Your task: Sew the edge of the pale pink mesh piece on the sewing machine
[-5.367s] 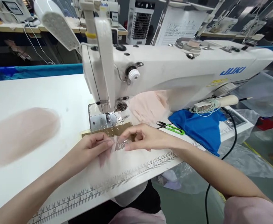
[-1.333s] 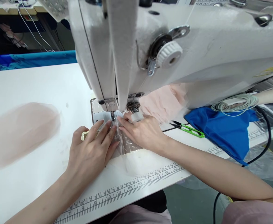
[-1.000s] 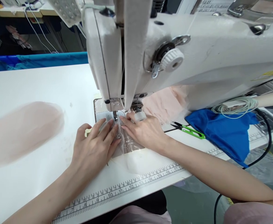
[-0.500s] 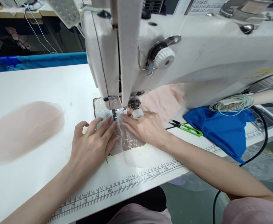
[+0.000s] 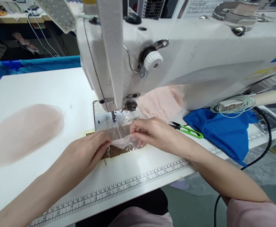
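Observation:
Between my hands stretches a thin, sheer whitish fabric [image 5: 121,142], its far part reaching toward the presser foot [image 5: 114,116] of the sewing machine [image 5: 199,53]. My left hand [image 5: 90,148] pinches the fabric's left edge, fingers closed and pointing right. Opposite it, my right hand [image 5: 149,134] grips the right edge between thumb and curled fingers. Both hands are just in front of the metal needle plate [image 5: 101,119], over a brown, shiny covered patch of the table. How far the fabric runs under the foot I cannot tell.
A sheer pink fabric piece [image 5: 31,129] lies flat at left. Pale pink fabric [image 5: 162,102] sits beneath the machine arm. Green-handled thread snips [image 5: 191,131] and a blue cloth [image 5: 220,132] are at right. A printed ruler [image 5: 109,194] follows the table's front edge.
Both hands have drawn back from the presser foot toward the table's front. Their flat, outstretched fingers have closed into pinches, lifting the sheer fabric between them. The view has shifted slightly.

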Action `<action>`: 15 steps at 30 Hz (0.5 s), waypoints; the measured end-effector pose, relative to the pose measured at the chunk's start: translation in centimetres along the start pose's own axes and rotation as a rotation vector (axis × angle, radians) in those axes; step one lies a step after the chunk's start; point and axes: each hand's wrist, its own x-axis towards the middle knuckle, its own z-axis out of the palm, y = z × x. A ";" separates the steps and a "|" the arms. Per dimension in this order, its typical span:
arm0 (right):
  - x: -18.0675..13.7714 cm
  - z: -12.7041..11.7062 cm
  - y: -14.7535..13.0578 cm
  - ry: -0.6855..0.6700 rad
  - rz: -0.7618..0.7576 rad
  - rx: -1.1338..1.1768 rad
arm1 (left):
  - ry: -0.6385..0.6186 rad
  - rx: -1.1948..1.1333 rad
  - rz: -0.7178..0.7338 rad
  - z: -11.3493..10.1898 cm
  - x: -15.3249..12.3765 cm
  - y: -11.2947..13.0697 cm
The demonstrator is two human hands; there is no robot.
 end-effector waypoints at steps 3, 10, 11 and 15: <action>0.1 0.2 -0.2 0.033 -0.034 -0.078 | -0.051 0.026 -0.070 -0.6 0.8 0.3; 1.1 2.5 1.1 0.360 -0.303 -0.466 | -0.116 0.119 -0.033 -0.8 4.3 -1.0; 1.3 2.6 1.4 0.437 -0.333 -0.474 | -0.126 0.099 -0.031 -0.8 4.8 -1.2; 1.8 2.6 1.9 0.598 -0.403 -0.458 | -0.115 -0.038 -0.002 -1.4 5.6 -1.7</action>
